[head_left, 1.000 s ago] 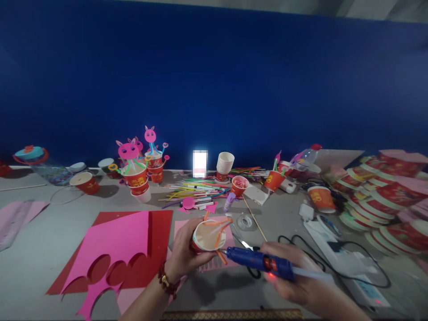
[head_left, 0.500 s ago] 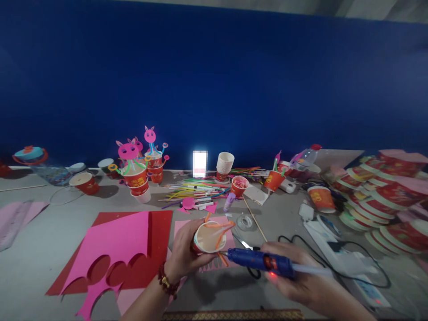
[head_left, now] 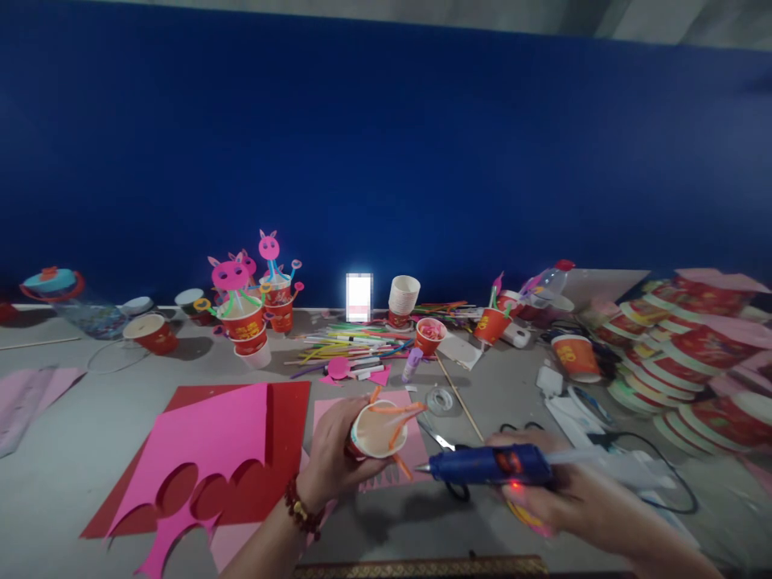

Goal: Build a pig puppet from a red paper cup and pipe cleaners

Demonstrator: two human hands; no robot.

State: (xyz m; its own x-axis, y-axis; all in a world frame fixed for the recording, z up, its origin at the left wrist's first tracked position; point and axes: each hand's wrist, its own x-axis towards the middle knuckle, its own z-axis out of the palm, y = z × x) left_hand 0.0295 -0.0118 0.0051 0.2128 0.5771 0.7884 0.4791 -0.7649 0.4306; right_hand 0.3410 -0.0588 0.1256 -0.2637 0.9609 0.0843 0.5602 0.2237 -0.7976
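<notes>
Left hand (head_left: 331,449) half-closed around a paper cup (head_left: 362,438); right hand (head_left: 567,494) closed around a hot glue gun (head_left: 482,466).

Far behind the paper cup rises a blue partition (head_left: 386,161), above the gray table (head_left: 54,498) beneath it. Well to its right stand cup stacks (head_left: 700,362); to its left lies a red sheet (head_left: 289,474), topped by a pink sheet (head_left: 211,426) with rounded cutouts. The hot glue gun points at the paper cup from the right, its metal nozzle just beside it, not touching. The paper cup sits in the left hand with its mouth toward the camera, orange pipe cleaners (head_left: 407,414) sticking out around the rim. Scissors (head_left: 443,441) lie to its right, a tape roll (head_left: 440,400) and a purple-capped tube (head_left: 412,366) beyond it.
</notes>
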